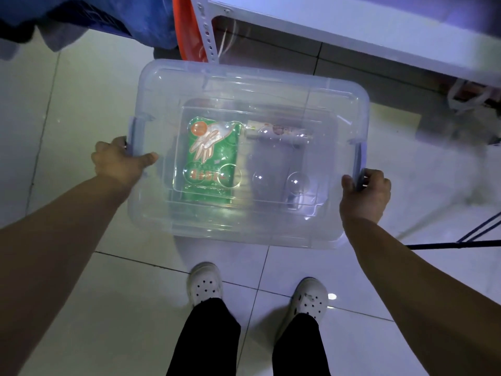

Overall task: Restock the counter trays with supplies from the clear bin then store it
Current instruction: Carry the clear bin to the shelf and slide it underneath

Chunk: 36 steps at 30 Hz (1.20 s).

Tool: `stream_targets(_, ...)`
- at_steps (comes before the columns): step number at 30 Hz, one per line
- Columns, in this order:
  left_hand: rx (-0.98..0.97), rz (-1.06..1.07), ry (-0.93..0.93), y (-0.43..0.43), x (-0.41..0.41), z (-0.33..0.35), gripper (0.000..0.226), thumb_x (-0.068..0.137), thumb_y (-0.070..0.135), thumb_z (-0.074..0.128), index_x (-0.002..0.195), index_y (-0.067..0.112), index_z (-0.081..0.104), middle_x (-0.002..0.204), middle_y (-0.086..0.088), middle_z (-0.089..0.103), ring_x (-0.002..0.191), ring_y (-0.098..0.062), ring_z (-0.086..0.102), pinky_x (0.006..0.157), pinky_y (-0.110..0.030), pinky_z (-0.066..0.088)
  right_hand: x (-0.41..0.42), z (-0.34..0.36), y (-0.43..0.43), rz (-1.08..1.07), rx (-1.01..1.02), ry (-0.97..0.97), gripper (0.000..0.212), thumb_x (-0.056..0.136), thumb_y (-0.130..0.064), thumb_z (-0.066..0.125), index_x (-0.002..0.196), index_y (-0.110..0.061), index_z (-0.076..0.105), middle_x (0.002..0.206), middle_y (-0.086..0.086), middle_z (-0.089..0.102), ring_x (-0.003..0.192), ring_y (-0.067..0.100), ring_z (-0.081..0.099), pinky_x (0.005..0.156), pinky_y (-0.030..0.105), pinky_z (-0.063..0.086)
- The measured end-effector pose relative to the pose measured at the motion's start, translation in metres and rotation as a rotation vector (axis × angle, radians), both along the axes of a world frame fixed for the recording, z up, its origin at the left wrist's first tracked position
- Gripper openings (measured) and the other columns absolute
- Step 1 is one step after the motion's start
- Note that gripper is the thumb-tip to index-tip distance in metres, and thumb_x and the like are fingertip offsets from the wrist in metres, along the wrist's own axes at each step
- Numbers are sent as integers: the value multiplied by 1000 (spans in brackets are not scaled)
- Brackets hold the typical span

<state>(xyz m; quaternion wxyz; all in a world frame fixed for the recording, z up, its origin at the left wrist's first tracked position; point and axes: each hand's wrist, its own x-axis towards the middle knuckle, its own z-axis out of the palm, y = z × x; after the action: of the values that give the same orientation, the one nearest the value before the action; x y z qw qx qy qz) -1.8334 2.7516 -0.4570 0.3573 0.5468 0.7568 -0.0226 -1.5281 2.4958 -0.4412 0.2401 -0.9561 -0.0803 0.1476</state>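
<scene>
The person is standing over the clear bin (252,156), which is occupying the centre of the frame above the tiled floor (67,267); whether it is resting on the floor or being carried just off it cannot be told. The lid (244,85) is sitting closed on the bin. The left hand (120,162) is gripping the left end latch (134,137), fingers curled under the rim and thumb lying along the lid edge. The right hand (366,194) is closing around the right end latch (359,164) in the same manner, thumb on top. Both hands are therefore wrapped firmly on the bin and holding nothing else. Inside, a green packet (214,156) is lying at centre left, and a small pale box (279,132) is lying just beside it toward the upper right; the remainder of the bin floor is showing bare. Judging from the closed lid and the sparse contents, the restocking stage is probably finished and the storing stage is in hand. The white metal shelf unit (352,28) is standing at the upper right of the frame, with open space beneath its lowest board, and is the likely storage place. The next move calls for a level, two-handed transfer toward that opening, keeping clear of the perforated upright (207,33). The green packet is showing a printed pair of gloved hands and an orange disc; its lettering is too blurred to read. The print on the pale box is likewise illegible.
</scene>
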Motion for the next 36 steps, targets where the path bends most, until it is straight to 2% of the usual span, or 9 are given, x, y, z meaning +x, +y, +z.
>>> stream_targets(2, 58, -48, 104, -9, 13, 11, 59, 71, 39, 74, 118, 10, 56, 125, -24, 44, 117, -41, 43, 97, -41, 42, 0, 1, 3, -13, -2, 9, 28, 84, -15, 63, 108, -3, 55, 111, 20, 53, 103, 34, 48, 85, 33, 37)
stream_targets(4, 120, -82, 109, -15, 23, 16, 47, 80, 27, 68, 120, 6, 54, 127, -25, 43, 119, -40, 39, 96, -36, 34, 1, 2, 6, -36, 8, 30, 28, 83, -14, 64, 108, -4, 55, 104, 16, 51, 101, 34, 50, 86, 34, 39)
stream_targets(9, 213, 62, -168, -28, 21, 7, 17, 84, 15, 56, 101, 13, 52, 91, -13, 48, 78, -26, 48, 72, -33, 43, 3, -2, 5, -79, 80, 137, 23, 85, -15, 63, 104, -10, 51, 97, 3, 41, 85, 22, 45, 76, 26, 35)
stream_targets(13, 88, 36, -68, -35, 24, 10, 36, 93, 24, 45, 125, 8, 41, 104, -17, 52, 86, -33, 52, 75, -36, 41, 11, 0, 3, -122, 42, 383, 19, 88, -22, 57, 94, -10, 43, 85, 9, 48, 77, 26, 45, 70, 30, 36)
stream_targets(17, -30, 62, 26, -38, 25, 35, 44, 93, 30, 46, 122, -4, 43, 124, -29, 51, 107, -45, 52, 88, -45, 43, 22, 30, -4, -95, -28, 484, 28, 88, -21, 56, 101, 3, 55, 89, 17, 54, 75, 28, 50, 66, 32, 39)
stream_targets(22, -59, 38, 49, -60, 25, 90, 40, 92, 31, 47, 113, -3, 47, 116, -30, 54, 101, -46, 55, 85, -46, 44, 25, 100, -33, -130, -52, 552, 18, 91, -18, 57, 94, -2, 53, 85, 17, 54, 77, 30, 52, 76, 45, 49)
stream_targets(28, -4, -57, -64, -63, 45, 170, 28, 91, 28, 50, 93, 0, 49, 100, -30, 59, 87, -44, 57, 74, -45, 47, 28, 200, -65, -273, 12, 599, 43, 85, -41, 63, 98, -2, 54, 85, 18, 55, 81, 34, 53, 73, 43, 46)
stream_targets(32, 66, -198, -107, -49, 82, 232, 26, 91, 28, 50, 89, 2, 48, 99, -28, 59, 88, -43, 57, 71, -41, 44, 34, 259, -80, -400, 109, 564, 35, 82, -44, 65, 80, -11, 54, 90, 21, 57, 74, 30, 53, 66, 36, 42)
stream_targets(36, 183, -324, -151, -29, 127, 279, 31, 90, 29, 51, 96, -1, 52, 101, -26, 60, 87, -40, 56, 73, -43, 45, 36, 295, -91, -465, 247, 566, 31, 90, -34, 58, 99, -5, 55, 91, 11, 59, 82, 28, 60, 60, 28, 45)
